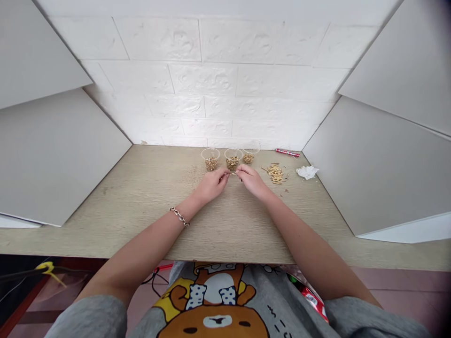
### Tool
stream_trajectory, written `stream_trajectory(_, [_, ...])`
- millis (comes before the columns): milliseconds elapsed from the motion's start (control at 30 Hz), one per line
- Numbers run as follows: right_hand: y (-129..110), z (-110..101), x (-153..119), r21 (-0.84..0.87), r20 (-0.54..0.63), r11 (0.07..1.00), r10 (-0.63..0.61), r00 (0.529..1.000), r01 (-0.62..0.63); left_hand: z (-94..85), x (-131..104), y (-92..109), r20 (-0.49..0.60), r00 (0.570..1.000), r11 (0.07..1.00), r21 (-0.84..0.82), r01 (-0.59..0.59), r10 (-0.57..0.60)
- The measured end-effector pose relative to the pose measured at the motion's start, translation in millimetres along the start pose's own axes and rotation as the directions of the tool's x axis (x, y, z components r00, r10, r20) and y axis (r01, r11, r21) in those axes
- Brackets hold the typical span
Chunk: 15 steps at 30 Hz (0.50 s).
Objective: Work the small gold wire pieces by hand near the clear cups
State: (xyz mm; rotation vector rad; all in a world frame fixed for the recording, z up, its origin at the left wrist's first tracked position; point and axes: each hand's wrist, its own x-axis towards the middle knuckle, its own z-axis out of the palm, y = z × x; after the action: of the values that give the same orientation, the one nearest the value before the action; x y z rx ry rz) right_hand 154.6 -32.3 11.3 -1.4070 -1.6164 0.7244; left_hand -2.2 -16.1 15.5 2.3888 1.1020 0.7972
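Observation:
My left hand point(212, 184) and my right hand point(251, 180) meet over the wooden table point(148, 202), fingertips nearly touching. Between them they pinch a small thin brass-coloured pin point(233, 173). Just behind the hands stand three clear plastic cups: the left cup point(210, 159), the middle cup point(233, 158) and the right cup point(249, 155), each holding small brass parts. A loose pile of brass pins point(275, 172) lies to the right of my right hand. A metal chain bracelet point(179, 217) is on my left wrist.
A crumpled white tissue point(307, 172) lies at the right, near the grey side panel point(373, 169). A red wrapped item point(287, 152) rests against the white brick back wall. Another grey panel point(59, 155) closes the left side.

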Motion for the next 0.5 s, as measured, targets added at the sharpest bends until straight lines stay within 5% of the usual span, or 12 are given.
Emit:
stream_trajectory(100, [8.4,-23.2,5.1,-0.231,-0.071,0.972,-0.069,0.995,0.051,0.4,-0.5,-0.7,-0.055,0.998,0.996,-0.082,0.026,-0.031])
stream_trajectory(200, [29.0,-61.9,10.9,-0.460,-0.228,0.887,-0.082,0.970,-0.033,-0.3,-1.2,-0.6,-0.071,0.997,0.991,-0.130,0.022,-0.032])
stream_trajectory(367, [61.8,-111.6,11.1,-0.531,-0.369,0.773,0.156,0.916,-0.346,-0.6,-2.4,0.0,-0.052,0.999,0.990,-0.138,-0.004,-0.003])
stream_trajectory(500, [67.1,-118.3,5.4,-0.560,-0.355,0.744,0.183,0.917,-0.365,-0.3,-2.9,0.7,-0.062,0.998,0.984,-0.179,-0.011,0.000])
